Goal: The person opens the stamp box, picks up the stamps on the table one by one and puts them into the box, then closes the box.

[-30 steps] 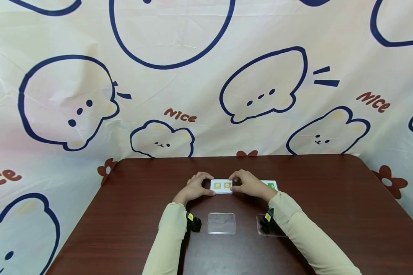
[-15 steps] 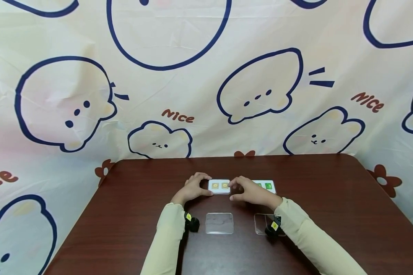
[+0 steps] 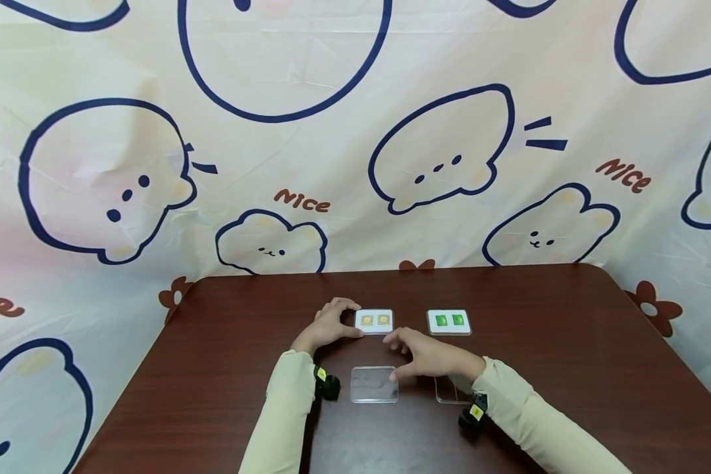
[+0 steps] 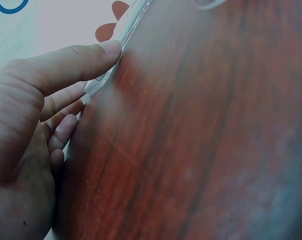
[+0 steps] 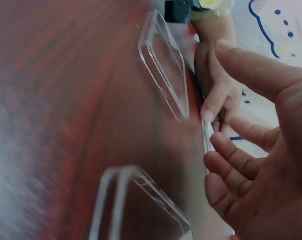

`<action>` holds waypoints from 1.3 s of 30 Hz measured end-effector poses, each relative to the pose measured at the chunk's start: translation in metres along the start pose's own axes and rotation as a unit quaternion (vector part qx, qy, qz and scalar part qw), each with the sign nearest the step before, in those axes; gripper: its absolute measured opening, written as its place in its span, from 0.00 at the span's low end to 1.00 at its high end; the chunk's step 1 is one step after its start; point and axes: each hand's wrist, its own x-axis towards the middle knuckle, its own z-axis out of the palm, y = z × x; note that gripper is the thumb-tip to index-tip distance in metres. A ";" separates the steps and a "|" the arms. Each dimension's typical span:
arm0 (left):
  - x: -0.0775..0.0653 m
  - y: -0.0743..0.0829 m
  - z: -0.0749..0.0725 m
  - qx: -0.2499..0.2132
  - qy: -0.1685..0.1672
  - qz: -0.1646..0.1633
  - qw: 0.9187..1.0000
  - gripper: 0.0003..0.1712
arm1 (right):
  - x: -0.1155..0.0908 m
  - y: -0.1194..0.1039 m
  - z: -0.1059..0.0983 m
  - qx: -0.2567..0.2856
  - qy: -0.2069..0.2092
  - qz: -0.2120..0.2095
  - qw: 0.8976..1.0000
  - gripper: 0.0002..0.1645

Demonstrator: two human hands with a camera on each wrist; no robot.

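My left hand (image 3: 327, 324) holds the left end of a flat white case (image 3: 374, 330) showing two yellow squares, thumb at its near corner and fingers at its far corner. In the left wrist view, the thumb (image 4: 98, 57) presses the edge of the case (image 4: 94, 87). My right hand (image 3: 432, 355) is spread with nothing in it, in front of the case and by the right edge of a clear plastic lid (image 3: 372, 388). A second clear lid (image 3: 450, 393) lies partly hidden under the right hand and wrist.
Another flat white case (image 3: 448, 330), with two green squares, lies to the right of the first. The dark wooden table (image 3: 225, 395) ends at a cloth backdrop (image 3: 343, 145) with cartoon drawings.
My right hand has let go of the right end of the yellow-square case and drawn back toward the clear lids, uncovering the green-square case. The left hand keeps its place.
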 end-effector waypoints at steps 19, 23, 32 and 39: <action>0.002 -0.001 -0.002 -0.002 0.006 -0.001 1.000 0.31 | -0.008 -0.013 0.026 -0.155 0.011 0.003 0.988 0.42; 0.001 0.000 -0.002 -0.002 0.006 0.000 1.000 0.31 | -0.008 -0.013 0.030 -0.175 0.031 0.001 0.984 0.38; 0.000 -0.001 -0.002 -0.004 0.004 0.001 1.000 0.31 | -0.007 -0.012 0.034 -0.201 0.037 -0.013 0.979 0.34; -0.001 0.000 -0.001 -0.014 -0.002 -0.002 1.000 0.32 | -0.007 -0.010 0.028 -0.182 0.025 -0.014 0.983 0.33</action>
